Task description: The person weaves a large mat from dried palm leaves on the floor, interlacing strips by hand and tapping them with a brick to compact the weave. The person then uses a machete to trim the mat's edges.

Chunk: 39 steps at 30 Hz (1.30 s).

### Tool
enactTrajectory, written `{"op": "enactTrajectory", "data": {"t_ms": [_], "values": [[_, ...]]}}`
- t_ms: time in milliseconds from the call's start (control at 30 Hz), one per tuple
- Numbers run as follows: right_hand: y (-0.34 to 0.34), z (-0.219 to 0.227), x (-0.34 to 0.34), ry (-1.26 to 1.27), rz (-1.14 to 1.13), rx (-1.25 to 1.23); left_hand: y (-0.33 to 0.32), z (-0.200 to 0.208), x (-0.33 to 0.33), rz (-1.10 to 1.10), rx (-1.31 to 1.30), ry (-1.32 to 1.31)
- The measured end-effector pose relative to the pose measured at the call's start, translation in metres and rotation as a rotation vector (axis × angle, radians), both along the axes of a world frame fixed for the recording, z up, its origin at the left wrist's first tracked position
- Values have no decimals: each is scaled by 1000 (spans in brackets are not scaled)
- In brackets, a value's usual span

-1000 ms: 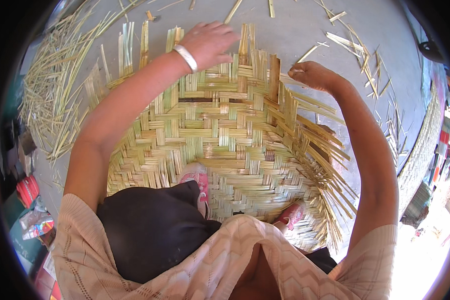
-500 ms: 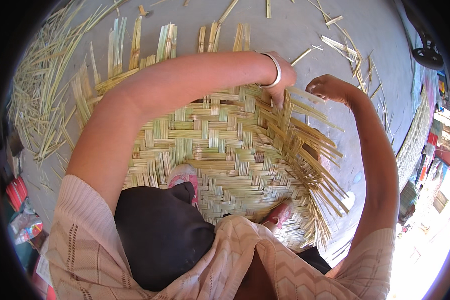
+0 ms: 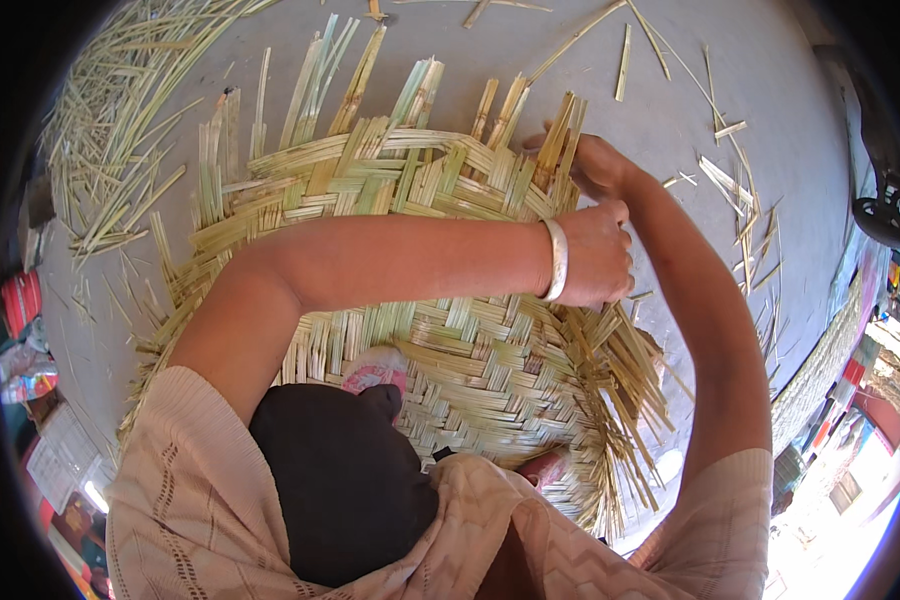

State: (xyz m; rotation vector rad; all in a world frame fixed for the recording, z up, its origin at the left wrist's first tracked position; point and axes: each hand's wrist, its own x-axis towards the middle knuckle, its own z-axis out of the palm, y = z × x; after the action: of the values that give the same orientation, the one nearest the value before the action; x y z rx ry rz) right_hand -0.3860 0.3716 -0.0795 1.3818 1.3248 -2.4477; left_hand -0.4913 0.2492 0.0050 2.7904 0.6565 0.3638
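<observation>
The left hand [image 3: 592, 255] is lying curled over the woven mat [image 3: 462, 352], probably steadying its edge; I can't tell whether it's gripping. Just beyond, the right hand [image 3: 598, 165] is sitting behind upright strips [image 3: 562, 138], perhaps bracing them, its grip hidden.

one head-worn fisheye looks down from close above.

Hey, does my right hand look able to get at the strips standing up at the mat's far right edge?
Probably yes: the right hand is right beside those upright strips, and the left hand is lower in view, so the way seems free.
</observation>
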Motion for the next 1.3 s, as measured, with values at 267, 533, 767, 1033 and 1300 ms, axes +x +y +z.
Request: {"op": "enactTrajectory", "data": {"t_ms": [267, 533, 767, 1033, 1300], "values": [[5, -38, -28, 228, -136, -293, -19, -44, -73, 378, 178, -631], [-13, -38, -34, 507, -203, -282, 2, -98, -141, 796, -200, -70], [-16, -31, -34, 490, -141, -236, 12, -94, -149, 775, -561, -118], [-16, -29, -36, 493, -117, -227, -3, -98, -152, 699, -391, -184], [-16, -43, -32, 523, -87, -146, -24, -101, -152, 690, -94, -120]]}}
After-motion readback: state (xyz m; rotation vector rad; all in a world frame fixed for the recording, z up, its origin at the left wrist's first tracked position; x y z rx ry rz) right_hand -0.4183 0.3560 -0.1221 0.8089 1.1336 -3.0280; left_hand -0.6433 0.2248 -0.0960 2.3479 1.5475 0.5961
